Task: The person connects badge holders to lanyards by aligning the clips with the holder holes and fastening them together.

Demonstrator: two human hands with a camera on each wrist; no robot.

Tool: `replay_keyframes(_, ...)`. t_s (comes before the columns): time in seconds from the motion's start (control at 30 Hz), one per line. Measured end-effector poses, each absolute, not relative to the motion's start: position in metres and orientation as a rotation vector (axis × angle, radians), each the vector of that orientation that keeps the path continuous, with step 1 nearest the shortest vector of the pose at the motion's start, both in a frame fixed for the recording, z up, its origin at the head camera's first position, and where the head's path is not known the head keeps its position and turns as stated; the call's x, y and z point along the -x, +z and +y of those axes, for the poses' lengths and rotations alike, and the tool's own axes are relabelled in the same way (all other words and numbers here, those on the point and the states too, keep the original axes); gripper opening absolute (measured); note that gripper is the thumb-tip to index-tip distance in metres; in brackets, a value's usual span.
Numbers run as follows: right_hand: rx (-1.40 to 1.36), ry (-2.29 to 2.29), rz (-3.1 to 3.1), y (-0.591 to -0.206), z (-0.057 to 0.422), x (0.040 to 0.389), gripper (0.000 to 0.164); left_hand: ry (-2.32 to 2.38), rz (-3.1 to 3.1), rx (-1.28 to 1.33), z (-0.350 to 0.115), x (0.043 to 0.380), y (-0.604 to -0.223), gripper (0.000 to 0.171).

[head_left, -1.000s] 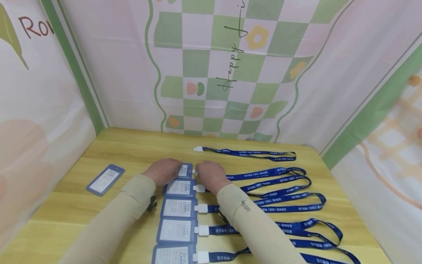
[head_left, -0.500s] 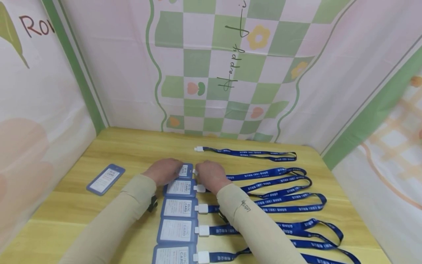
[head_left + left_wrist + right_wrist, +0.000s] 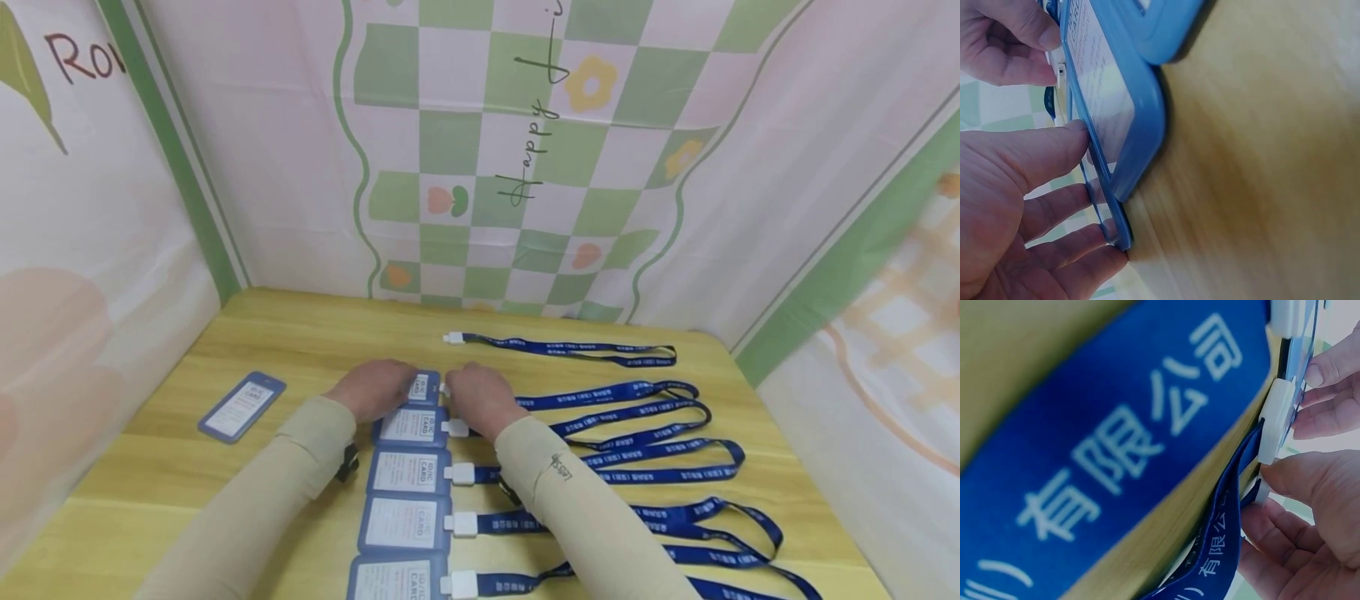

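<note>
My left hand pinches the farthest blue-framed card holder in the row, thumb on its near face and fingers behind it in the left wrist view. At the holder's slotted end, my right hand pinches the white plastic clip of a blue lanyard. In the head view the right fingers hide most of this clip. Directly in front lies another card holder with its white clip at its right end.
Several more card holders with clipped lanyards run toward the near edge. A loose card holder lies at left on the wooden table. One loose lanyard lies at the back, before the patterned cloth.
Both hands stay in the same place, with the same hold on the card holder and clip. The head view shifts very slightly.
</note>
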State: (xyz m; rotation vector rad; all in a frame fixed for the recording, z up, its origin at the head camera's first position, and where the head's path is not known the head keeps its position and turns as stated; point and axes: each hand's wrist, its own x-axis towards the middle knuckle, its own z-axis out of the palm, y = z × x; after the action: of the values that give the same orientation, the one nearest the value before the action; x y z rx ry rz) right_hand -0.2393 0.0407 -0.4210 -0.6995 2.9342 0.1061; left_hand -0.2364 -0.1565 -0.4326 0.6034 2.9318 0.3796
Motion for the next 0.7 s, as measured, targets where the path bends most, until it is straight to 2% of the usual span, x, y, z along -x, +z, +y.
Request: replay_keyframes(0.7,0.726,0.127,2.918,-0.4160,0.0391,0.2370,0.019,0.390,2.930,-0.610,-0.1560,0.2363,-0.4315,0.028)
